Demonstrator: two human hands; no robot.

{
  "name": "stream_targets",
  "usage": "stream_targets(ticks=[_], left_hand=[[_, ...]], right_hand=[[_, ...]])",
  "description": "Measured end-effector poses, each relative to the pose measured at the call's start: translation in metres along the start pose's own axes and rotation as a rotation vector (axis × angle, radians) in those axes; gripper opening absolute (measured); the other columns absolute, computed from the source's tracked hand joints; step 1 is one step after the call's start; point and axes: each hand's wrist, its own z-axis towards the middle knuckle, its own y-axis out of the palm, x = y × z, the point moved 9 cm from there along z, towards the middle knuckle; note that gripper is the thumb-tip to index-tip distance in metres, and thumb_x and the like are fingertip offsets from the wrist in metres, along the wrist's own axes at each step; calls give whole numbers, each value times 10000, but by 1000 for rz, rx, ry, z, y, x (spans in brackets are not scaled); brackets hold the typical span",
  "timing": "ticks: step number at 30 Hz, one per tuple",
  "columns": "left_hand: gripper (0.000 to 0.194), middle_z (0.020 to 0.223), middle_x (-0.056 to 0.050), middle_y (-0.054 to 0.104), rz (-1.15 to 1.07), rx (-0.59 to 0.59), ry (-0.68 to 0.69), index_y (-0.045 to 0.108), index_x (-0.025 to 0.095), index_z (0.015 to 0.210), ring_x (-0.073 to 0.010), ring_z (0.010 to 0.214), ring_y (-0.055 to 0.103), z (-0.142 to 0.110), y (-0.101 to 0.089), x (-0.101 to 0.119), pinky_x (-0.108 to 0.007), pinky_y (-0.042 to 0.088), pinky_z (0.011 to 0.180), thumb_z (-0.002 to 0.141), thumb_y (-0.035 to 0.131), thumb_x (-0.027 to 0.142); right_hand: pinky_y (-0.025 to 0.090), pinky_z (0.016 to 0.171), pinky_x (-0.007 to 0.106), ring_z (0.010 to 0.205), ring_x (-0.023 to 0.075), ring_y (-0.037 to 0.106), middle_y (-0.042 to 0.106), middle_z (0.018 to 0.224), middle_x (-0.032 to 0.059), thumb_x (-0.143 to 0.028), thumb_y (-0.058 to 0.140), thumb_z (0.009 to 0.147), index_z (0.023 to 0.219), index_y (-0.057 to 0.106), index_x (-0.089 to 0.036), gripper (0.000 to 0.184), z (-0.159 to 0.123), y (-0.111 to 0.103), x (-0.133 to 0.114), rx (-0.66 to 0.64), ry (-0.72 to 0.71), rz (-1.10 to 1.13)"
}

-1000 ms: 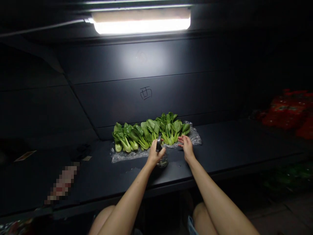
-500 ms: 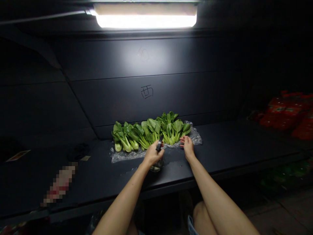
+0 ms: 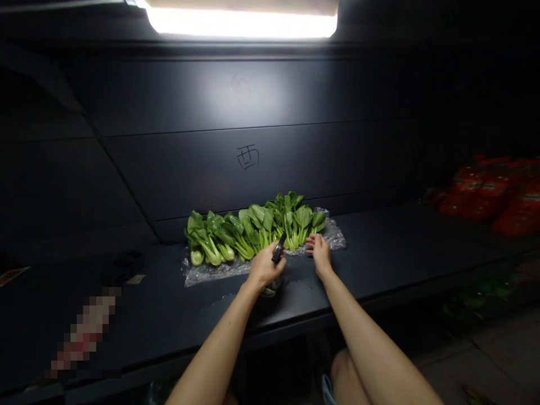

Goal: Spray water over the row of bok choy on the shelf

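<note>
Several bok choy heads [image 3: 253, 228] lie side by side in a row, leaves toward the back panel and pale stalks toward me. Beneath them a clear plastic sheet [image 3: 337, 236] shows along the front and right. My left hand [image 3: 264, 269] is closed around a spray bottle with a black head [image 3: 279, 248], held in front of the row's middle. Most of its see-through body is hidden behind the hand. My right hand [image 3: 321, 254] holds nothing and has its fingers apart, close to the stalks at the right end; whether it touches them I cannot tell.
All this is on a dark shelf [image 3: 379, 270] with wet spots near the front. Red packages [image 3: 476, 191] stand at the far right, green ones [image 3: 481, 295] lower down. A small card [image 3: 135, 279] lies at left. A lit lamp [image 3: 244, 22] hangs overhead.
My view has shifted slightly, so the bok choy and packages appear farther left. The spray bottle's head leans a little more to the right. Both hands stay about where they were.
</note>
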Motion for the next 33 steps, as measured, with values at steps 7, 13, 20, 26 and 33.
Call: stream_targets(ticks=[7,13,20,26,33], left_hand=[[134,827,-20,677,-51,56,-48,595,214,912,-166,743,644,7,3,-6,-252,448,679,800,526,232],[148,819,-10,671,-104,115,-29,589,219,928,-154,727,636,9,3,-11,-250,445,689,793,533,242],[197,842,-17,677,-223,189,-54,585,210,968,-162,756,646,9,0,-21,-254,463,702,780,541,246],[178,814,-12,663,-237,212,-50,579,204,948,-156,727,635,10,-1,-26,-252,456,688,783,521,235],[201,822,-18,670,-223,244,-55,584,195,967,-158,720,624,8,-5,-23,-253,443,677,777,524,225]], right_hand=[[511,479,228,754,191,696,737,883,98,-587,445,856,922,646,-179,459,0,0,1,-17,10,-7],[507,482,229,761,195,698,741,890,100,-588,436,859,924,649,-179,466,-1,1,2,-11,17,-13],[508,491,222,773,195,706,744,903,102,-616,436,856,916,655,-174,497,-4,6,1,-26,23,-13],[502,481,216,780,197,709,737,906,104,-644,435,841,918,644,-180,514,-7,7,1,-21,24,-4],[517,487,223,775,199,710,739,907,105,-651,461,833,924,647,-172,522,-9,12,1,-40,26,4]])
